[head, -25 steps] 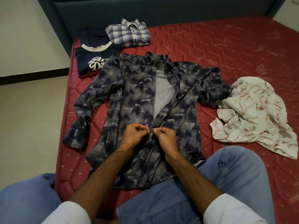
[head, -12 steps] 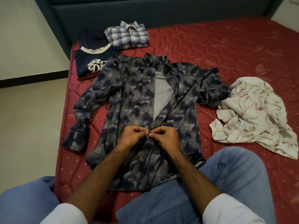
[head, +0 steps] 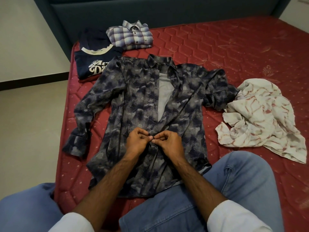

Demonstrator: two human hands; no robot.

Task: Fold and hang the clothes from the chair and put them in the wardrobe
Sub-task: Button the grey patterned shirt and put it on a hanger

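Item 1, nearest: knees in blue jeans [head: 217, 190], one resting on the red mattress [head: 217, 47], with white sleeve cuffs at the bottom edge.

Item 2: left hand [head: 136, 142] and right hand [head: 170, 144], fingers curled, both pinching the front placket of the dark patterned shirt [head: 133, 101] at mid-chest, fingertips meeting over what looked like a button. Both hands were grasping cloth, neither was free.

Item 3: the patterned shirt itself lay flat and face up on the mattress, hem towards the knees, collar away. The upper front gaped open and showed a pale lining; the left sleeve trailed to the mattress edge, the right sleeve was bunched.

Item 4: crumpled white cloth with red streaks [head: 260, 119], just beside the bunched sleeve, unfolded.

Item 5, farthest: folded navy T-shirt with white lettering [head: 93, 64] and folded plaid shirt [head: 132, 36], near the dark headboard [head: 150, 10].

Risks, as judged: the button could slip from the hole if the placket edges were misaligned, skewing the front. The sleeve near the edge might drag the shirt floorwards when it is lifted. The bunched sleeve might snag the white cloth.
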